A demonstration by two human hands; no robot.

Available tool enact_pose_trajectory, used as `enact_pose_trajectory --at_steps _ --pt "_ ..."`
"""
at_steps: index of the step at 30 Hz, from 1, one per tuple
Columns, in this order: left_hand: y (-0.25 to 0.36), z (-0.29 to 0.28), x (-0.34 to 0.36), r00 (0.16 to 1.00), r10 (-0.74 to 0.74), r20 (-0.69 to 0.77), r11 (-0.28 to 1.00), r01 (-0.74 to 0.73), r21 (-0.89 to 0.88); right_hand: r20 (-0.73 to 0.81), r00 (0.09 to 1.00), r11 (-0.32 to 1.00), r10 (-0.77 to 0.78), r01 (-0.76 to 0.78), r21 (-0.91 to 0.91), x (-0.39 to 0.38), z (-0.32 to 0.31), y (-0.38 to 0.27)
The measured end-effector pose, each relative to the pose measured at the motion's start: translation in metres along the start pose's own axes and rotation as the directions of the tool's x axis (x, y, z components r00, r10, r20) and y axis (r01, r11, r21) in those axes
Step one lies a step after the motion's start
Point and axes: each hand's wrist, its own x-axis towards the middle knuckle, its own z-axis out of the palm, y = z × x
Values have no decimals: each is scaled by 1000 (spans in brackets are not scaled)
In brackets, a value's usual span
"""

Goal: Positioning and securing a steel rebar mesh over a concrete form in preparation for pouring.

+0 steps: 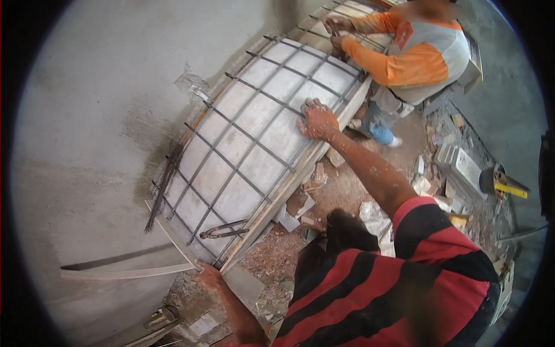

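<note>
A grid of dark steel rebar (234, 168) lies over a pale panel (228, 141) edged with wooden boards. My right hand (319, 120), dusty and with bent fingers, grips the grid near its right edge. At the near corner my left hand (209, 276) closes around the end of a wooden edge board (179, 243); part of its fingers is hidden. Pincers (224, 231) with dark handles lie on the bars not far from that hand. Along the panel's left edge rests a bundle of thin tie wire (163, 194).
A co-worker (425, 55) in an orange and grey shirt sits at the far end, both hands at the bars. A concrete wall (110, 115) borders the left side. Rubble (272, 251) covers the floor; a white container (459, 165) and a dark bucket (491, 180) stand right.
</note>
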Motion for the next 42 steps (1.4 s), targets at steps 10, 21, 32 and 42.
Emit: enact_pose_trajectory --at_steps 10,21,32,42 --pt "-19 16 13 996 46 -75 996 -39 83 -85 995 995 -50 57 83 10 4 5" --pt "-91 54 60 993 110 -32 993 -108 54 27 1000 496 -4 -22 868 104 -18 100" --pt "-52 48 28 990 89 -113 990 -100 -98 208 972 559 -113 -111 822 289 -34 116" --pt "-3 49 11 986 -130 -102 977 110 -185 390 900 599 195 -424 679 108 -84 161"
